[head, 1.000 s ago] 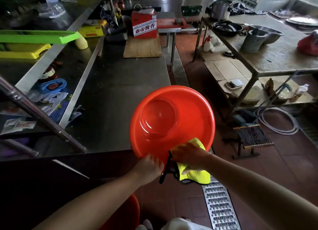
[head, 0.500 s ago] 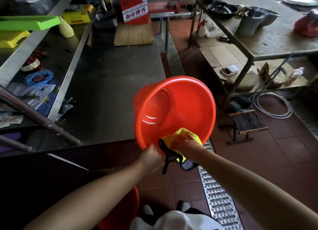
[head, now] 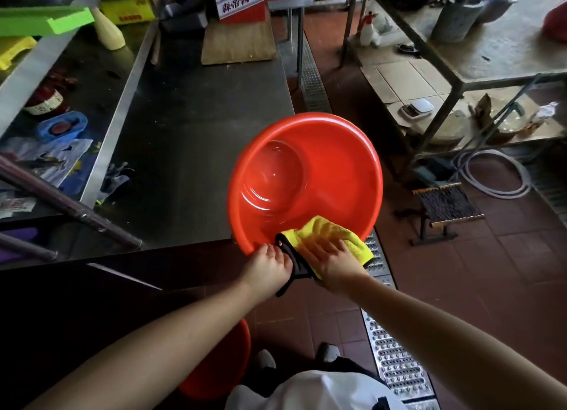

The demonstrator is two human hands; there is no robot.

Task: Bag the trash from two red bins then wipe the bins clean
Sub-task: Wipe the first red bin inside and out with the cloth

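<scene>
Item one: red bin (head: pixel 331 170), round plastic, held tilted with its open mouth toward us, above the corner of the steel counter (head: pixel 196 151) and the tiled floor (head: pixel 506 271). We see its inside bare and glossy, the round base showing left of centre.

Item two: left hand (head: pixel 268 267), fingers curled over the near lower rim of the red bin, gripping it.

Item three: right hand (head: pixel 333 260), fingers spread flat on the yellow cloth (head: pixel 325 231), pressing it against the inner wall of the bin just inside the near rim. We count this hand as flat and extended, not clenched.

Item four: the yellow cloth, dark-edged, one dark corner hanging down outside the rim between the two hands.

Item five: second red bin (head: pixel 221 366), on the floor below our left forearm, mostly hidden; we cannot tell its contents.

Item six: metal floor drain grate (head: pixel 395 363), running along the floor beneath the right arm.

Item seven: on the counter's far end, a wooden board (head: pixel 239 46) with a red carton (head: pixel 239 1) printed with white-label characters standing on it.

Item eight: a green tray (head: pixel 49 18) on the upper shelf at left, and a cream bottle (head: pixel 107 30) beside it.

Item nine: small woven stool (head: pixel 445 207) on the floor to the right, near a coiled white hose (head: pixel 491 173)
</scene>
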